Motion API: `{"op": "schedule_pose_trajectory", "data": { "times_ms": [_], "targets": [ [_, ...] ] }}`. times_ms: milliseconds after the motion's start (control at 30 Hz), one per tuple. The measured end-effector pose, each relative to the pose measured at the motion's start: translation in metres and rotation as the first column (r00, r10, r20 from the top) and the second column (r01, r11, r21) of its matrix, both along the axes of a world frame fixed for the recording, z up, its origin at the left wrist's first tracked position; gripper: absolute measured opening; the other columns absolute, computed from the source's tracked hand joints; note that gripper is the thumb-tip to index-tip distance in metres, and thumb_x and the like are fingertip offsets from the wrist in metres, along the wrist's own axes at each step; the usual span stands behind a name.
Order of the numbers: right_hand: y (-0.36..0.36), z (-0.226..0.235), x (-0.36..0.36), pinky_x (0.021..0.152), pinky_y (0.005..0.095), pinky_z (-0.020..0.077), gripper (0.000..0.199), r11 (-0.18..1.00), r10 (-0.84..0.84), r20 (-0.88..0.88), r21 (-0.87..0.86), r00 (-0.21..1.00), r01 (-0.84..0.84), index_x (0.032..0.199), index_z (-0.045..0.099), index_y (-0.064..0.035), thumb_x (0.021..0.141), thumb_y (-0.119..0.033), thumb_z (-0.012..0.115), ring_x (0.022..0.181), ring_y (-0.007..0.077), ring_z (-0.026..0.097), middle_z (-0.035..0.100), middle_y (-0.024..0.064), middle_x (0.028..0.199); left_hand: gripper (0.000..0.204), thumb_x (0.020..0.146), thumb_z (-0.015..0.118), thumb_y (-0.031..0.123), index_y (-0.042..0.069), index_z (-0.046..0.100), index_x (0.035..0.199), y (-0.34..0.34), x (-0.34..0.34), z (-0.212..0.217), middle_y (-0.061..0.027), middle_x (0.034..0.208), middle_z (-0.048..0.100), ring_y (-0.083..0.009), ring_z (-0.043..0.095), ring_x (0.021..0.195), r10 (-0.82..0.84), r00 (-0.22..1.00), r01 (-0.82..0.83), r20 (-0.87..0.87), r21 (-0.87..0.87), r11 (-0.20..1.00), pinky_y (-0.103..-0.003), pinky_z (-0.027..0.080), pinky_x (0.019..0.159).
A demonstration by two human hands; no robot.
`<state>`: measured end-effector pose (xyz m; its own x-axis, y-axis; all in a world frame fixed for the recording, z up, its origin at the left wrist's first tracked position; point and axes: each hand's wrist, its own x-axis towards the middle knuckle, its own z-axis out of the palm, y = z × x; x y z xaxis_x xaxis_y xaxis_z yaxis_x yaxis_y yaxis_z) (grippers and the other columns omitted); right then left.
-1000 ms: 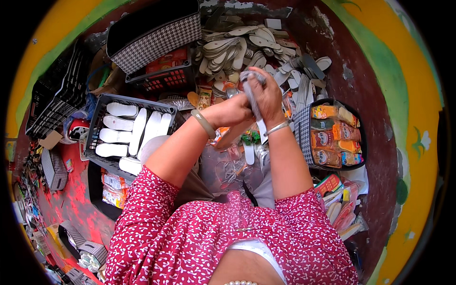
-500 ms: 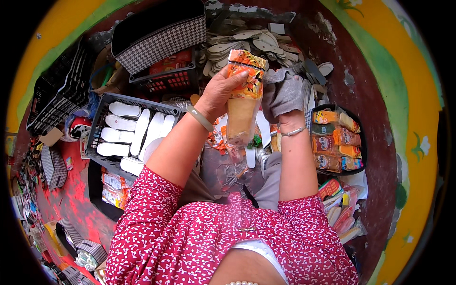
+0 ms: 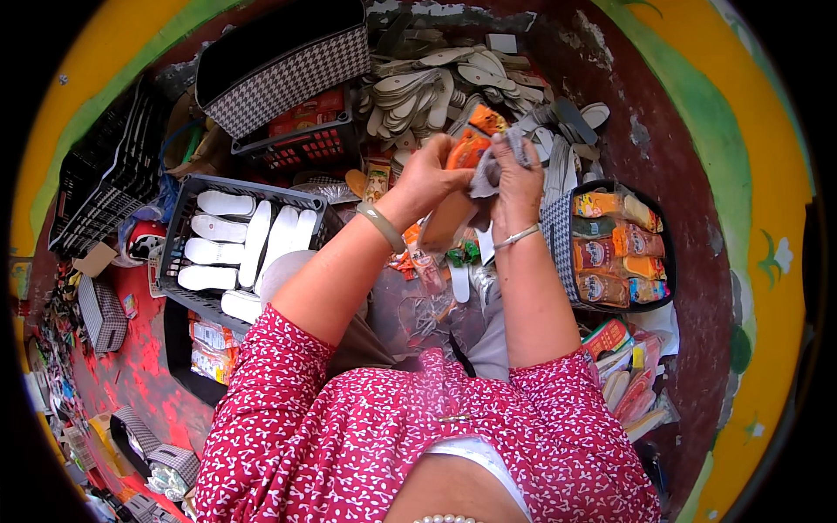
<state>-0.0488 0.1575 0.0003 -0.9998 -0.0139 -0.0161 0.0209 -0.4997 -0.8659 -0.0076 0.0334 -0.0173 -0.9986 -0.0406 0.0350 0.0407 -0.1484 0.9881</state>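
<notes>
Just ahead of my chest, I hold a clear plastic packet (image 3: pixel 475 139) with an orange printed top and a tan, sole-shaped piece inside. It is tilted, its lower end pointing down and to the left. My left hand (image 3: pixel 427 179) is closed on the packet's left edge. A crumpled grey cloth (image 3: pixel 488 179) is gripped in my right hand (image 3: pixel 520 181) and pressed against the packet's right side and front. Both hands and the cloth cover much of the packet's middle.
At left stands a dark crate (image 3: pixel 187 288) of white, sole-shaped pieces. A houndstooth basket (image 3: pixel 558 248) of orange packets is at right. Loose white soles (image 3: pixel 405 100) are heaped beyond my hands. A larger houndstooth bin (image 3: pixel 296 78) sits on a crate at far left.
The packet has gone from upright to tilted, its top leaning right. My right hand, which was covered by the grey cloth beside the packet, now presses the cloth onto it.
</notes>
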Motion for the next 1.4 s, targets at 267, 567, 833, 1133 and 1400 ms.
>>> {"op": "schedule_pose_trajectory", "data": {
  "times_ms": [267, 567, 833, 1133, 1400],
  "targets": [
    [0.009, -0.012, -0.022, 0.059, 0.0208, 0.0437, 0.014, 0.958, -0.181, -0.172, 0.192, 0.968, 0.213, 0.084, 0.065, -0.0013, 0.078, -0.012, 0.072, 0.065, 0.0056, 0.053, 0.061, -0.0011, 0.074, 0.03, 0.084, 0.064, 0.015, -0.004, 0.057, 0.107, 0.003, 0.016, 0.024, -0.007, 0.098, 0.062, -0.0127, 0.058, 0.089, -0.263, 0.962, 0.245, 0.077, 0.186, 0.951, -0.026, 0.046, 0.081],
    [0.017, -0.004, -0.033, 0.059, 0.0255, 0.046, 0.02, 0.946, -0.322, 0.087, 0.079, 0.943, 0.315, 0.085, 0.062, -0.0035, 0.083, -0.023, 0.066, 0.067, 0.0091, 0.056, 0.061, 0.0011, 0.078, 0.029, 0.084, 0.063, 0.014, -0.004, 0.057, 0.106, -0.006, 0.02, 0.025, -0.0084, 0.097, 0.063, -0.0146, 0.061, 0.086, -0.248, 0.95, 0.193, 0.188, 0.268, 0.944, -0.027, 0.048, 0.078],
    [0.068, 0.001, -0.048, 0.1, 0.0484, 0.0344, 0.062, 0.753, 0.514, -0.015, -0.471, 0.857, -0.46, 0.125, 0.041, 0.0029, 0.093, -0.049, 0.032, 0.117, 0.037, 0.043, 0.043, 0.0233, 0.128, 0.028, 0.085, 0.059, 0.015, 0.0, 0.055, 0.108, -0.027, 0.009, 0.025, -0.0077, 0.098, 0.063, -0.0159, 0.062, 0.085, -0.077, 0.986, -0.011, 0.151, 0.511, 0.86, -0.03, 0.051, 0.075],
    [0.017, 0.006, -0.018, 0.079, 0.0332, 0.0494, 0.043, 0.761, 0.531, 0.078, -0.48, 0.843, -0.435, 0.106, 0.053, -0.0078, 0.083, -0.043, 0.062, 0.09, 0.0188, 0.058, 0.059, 0.006, 0.096, 0.029, 0.09, 0.056, 0.021, 0.001, 0.055, 0.112, -0.006, 0.005, 0.018, -0.0042, 0.098, 0.062, -0.0106, 0.06, 0.084, -0.051, 0.997, 0.022, 0.066, 0.38, 0.925, -0.025, 0.05, 0.073],
    [-0.009, 0.002, 0.002, 0.064, 0.0239, 0.0485, 0.018, 0.974, 0.226, 0.081, -0.049, 0.971, -0.222, 0.088, 0.06, -0.0064, 0.076, -0.012, 0.073, 0.072, 0.011, 0.059, 0.062, 0.0, 0.08, 0.031, 0.086, 0.059, 0.024, -0.002, 0.06, 0.103, 0.001, -0.009, -0.016, -0.0092, 0.087, 0.067, -0.0101, 0.06, 0.08, 0.156, 0.981, -0.159, -0.119, -0.018, 0.987, -0.027, 0.048, 0.071]
  ]
}}
